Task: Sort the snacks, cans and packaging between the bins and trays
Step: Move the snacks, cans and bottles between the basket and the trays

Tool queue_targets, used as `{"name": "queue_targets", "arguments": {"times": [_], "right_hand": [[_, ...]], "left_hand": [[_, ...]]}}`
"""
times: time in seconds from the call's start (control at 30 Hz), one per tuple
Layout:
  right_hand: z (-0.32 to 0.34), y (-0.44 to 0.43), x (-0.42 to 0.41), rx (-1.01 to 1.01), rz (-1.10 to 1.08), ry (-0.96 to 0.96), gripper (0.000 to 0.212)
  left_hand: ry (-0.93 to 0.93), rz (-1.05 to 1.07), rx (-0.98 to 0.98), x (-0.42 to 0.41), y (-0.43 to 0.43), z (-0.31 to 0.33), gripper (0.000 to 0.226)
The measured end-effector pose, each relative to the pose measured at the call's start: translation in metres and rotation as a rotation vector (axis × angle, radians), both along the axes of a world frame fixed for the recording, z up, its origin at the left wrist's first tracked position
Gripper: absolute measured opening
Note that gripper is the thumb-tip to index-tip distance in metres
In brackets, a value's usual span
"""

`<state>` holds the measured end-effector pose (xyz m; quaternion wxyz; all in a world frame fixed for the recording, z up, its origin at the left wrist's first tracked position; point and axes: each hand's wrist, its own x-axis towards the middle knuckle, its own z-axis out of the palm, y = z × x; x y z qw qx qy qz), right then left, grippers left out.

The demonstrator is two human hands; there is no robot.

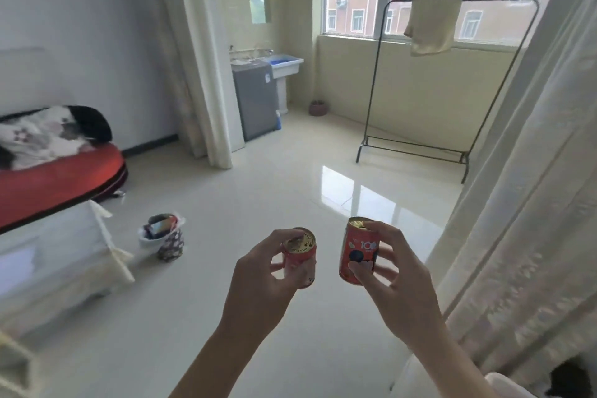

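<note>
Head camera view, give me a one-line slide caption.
Left hand grips one red can, right hand grips a second red can, over a glossy floor; a small bin of wrappers stands beyond.

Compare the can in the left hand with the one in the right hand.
The left can tips its gold lid toward the camera; the right can stands nearer upright, showing its printed side. The left hand hides much of the left can; the right hand leaves the right can's print mostly bare. Both are red with gold tops, held in the air.
</note>
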<state>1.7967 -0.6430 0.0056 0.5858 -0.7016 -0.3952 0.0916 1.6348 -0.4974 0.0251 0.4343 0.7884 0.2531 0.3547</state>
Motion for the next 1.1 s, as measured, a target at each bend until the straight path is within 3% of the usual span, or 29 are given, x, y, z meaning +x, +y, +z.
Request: {"name": "queue_targets", "arguments": {"times": [0.27,0.7,1.1], "right_hand": [[0.007,0.099,-0.096,-0.015,0.29,-0.009,0.06],[0.014,0.235,-0.318,0.021,0.559,-0.055,0.063],[-0.002,0.338,-0.491,-0.008,0.831,0.055,0.058]], "left_hand": [[-0.015,0.275,0.012,-0.132,0.06,-0.001,0.038],[0.026,0.473,0.067,-0.384,0.151,0.006,0.034],[0.01,0.795,0.063,-0.567,0.198,0.003,0.034]]}}
